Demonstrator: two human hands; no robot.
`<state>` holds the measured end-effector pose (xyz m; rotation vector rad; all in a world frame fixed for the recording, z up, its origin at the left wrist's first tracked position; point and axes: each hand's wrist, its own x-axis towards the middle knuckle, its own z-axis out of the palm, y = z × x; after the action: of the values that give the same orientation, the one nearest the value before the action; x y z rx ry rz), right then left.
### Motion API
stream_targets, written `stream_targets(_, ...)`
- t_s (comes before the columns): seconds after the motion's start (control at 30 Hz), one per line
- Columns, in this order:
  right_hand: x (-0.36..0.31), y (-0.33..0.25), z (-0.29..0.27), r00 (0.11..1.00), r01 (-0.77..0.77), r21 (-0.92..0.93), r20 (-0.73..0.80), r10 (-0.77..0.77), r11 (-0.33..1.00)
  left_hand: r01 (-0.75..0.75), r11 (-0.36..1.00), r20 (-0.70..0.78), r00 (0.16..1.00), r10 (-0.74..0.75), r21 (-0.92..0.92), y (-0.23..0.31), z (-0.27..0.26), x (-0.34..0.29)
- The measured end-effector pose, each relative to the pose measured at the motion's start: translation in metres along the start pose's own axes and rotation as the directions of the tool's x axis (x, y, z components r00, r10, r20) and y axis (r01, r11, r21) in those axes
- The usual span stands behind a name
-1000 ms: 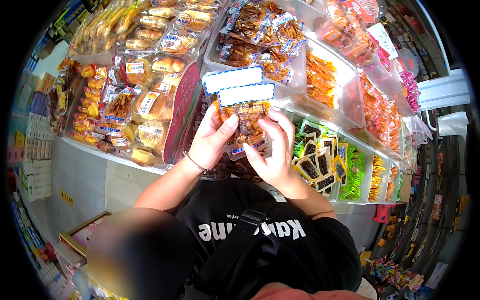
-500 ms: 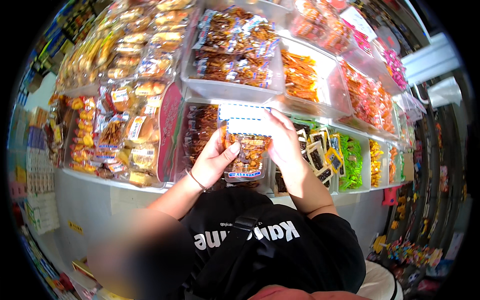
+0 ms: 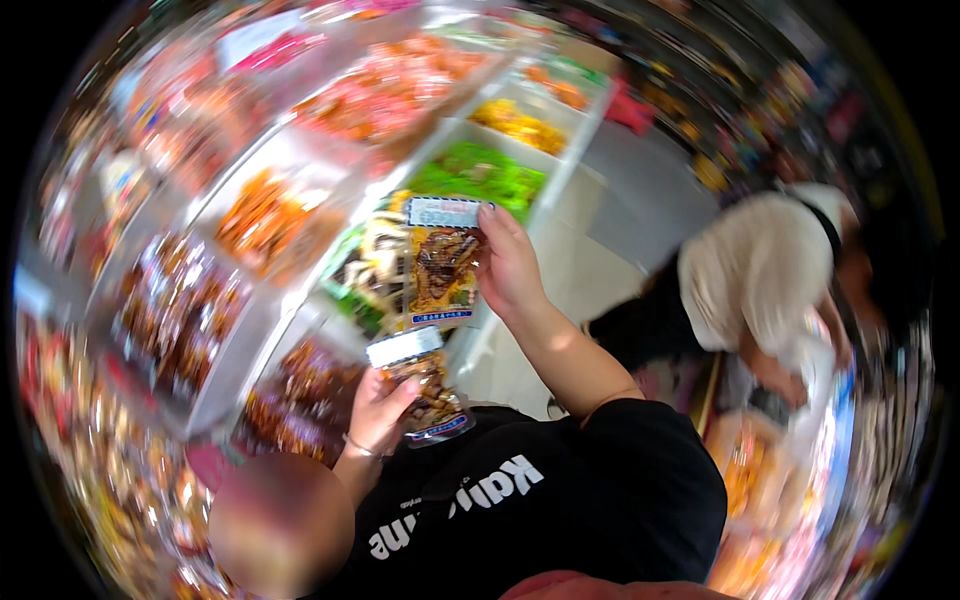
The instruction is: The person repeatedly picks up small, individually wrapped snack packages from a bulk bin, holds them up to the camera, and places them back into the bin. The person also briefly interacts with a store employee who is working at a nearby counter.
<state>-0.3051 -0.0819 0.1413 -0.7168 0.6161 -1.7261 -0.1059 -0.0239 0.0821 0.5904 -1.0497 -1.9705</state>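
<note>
My right hand (image 3: 512,262) is closed on the right edge of a clear-windowed snack packet (image 3: 443,268) with a white header and dark brown pieces inside. It is held upright over the bins. Lower and nearer my body, my left hand (image 3: 376,412) grips a second snack packet (image 3: 432,392), similar in look and tilted, with the thumb across its front. The two packets are close together, the right one farther away. Behind them lies a bin compartment of black-and-white packets (image 3: 385,250), partly hidden by the right packet.
Clear bins hold brown snack packs (image 3: 180,310), orange sticks (image 3: 262,222), green packets (image 3: 482,178) and yellow packets (image 3: 520,125). Right of the bins runs a tiled floor (image 3: 570,225). Another person in a light top (image 3: 755,260) bends over at the right. Much is motion-blurred.
The view has swung to the right, bringing another person into sight. Both hands were together at one overlapping spot; now they are apart, each with its own packet.
</note>
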Motion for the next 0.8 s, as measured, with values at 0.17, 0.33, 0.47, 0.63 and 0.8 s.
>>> stream_targets(0.17, -0.077, -0.076, -0.084, 0.865, 0.243, -0.171, -0.408, -0.293, 0.955, 0.148, 0.989, 0.136, 0.980, -0.144, -0.021, -0.028, 0.027, 0.013)
stream_targets(0.33, -0.187, -0.091, -0.187, 0.509, 0.531, -0.128, -0.742, -0.436, 0.838, 0.232, 0.968, 0.266, 0.931, -0.250, 0.098, -0.050, 0.057, 0.015)
stream_targets(0.47, -0.321, -0.088, -0.258, 0.119, 0.701, -0.248, -0.884, -0.452, 0.669, 0.297, 0.942, 0.401, 0.853, -0.335, 0.155, -0.070, 0.076, 0.013)
stream_targets(0.63, -0.450, -0.106, -0.278, -0.371, 0.751, -0.506, -0.855, -0.362, 0.425, 0.329, 0.924, 0.483, 0.787, -0.384, 0.198, -0.081, 0.100, 0.000)
stream_targets(0.8, -0.567, -0.132, -0.294, -0.579, 0.628, -0.751, -0.626, -0.522, 0.204, 0.326, 0.916, 0.505, 0.764, -0.401, 0.235, -0.083, 0.109, -0.007)
